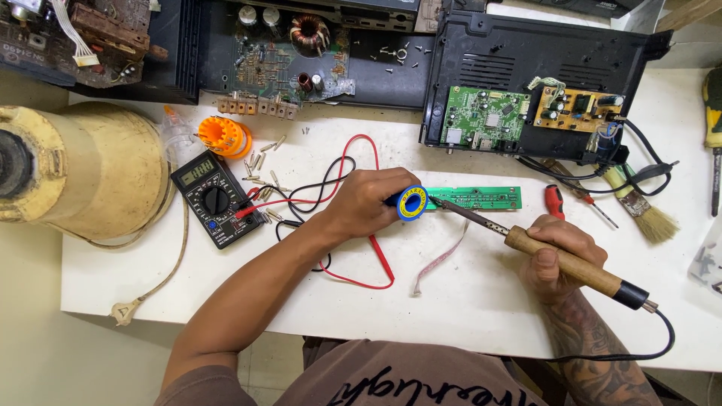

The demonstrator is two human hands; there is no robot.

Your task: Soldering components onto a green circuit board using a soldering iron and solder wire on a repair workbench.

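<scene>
My left hand [370, 201] grips a small blue and yellow spool of solder wire [411, 203], held against the left end of a long green circuit board [489, 198] on the white table [226, 278]. My right hand [558, 256] holds a soldering iron with a wooden handle [571, 263]; its metal tip [438, 201] reaches left to the board beside the spool. The iron's black cord [662, 338] trails off to the right.
A black multimeter [212, 197] with red and black leads lies left of my hand, near an orange screwdriver-bit holder [224, 135] and loose screws. An open black device case with circuit boards [526, 98] sits behind. A brush [639, 203], a red screwdriver [556, 201] and a cream horn [83, 169] surround.
</scene>
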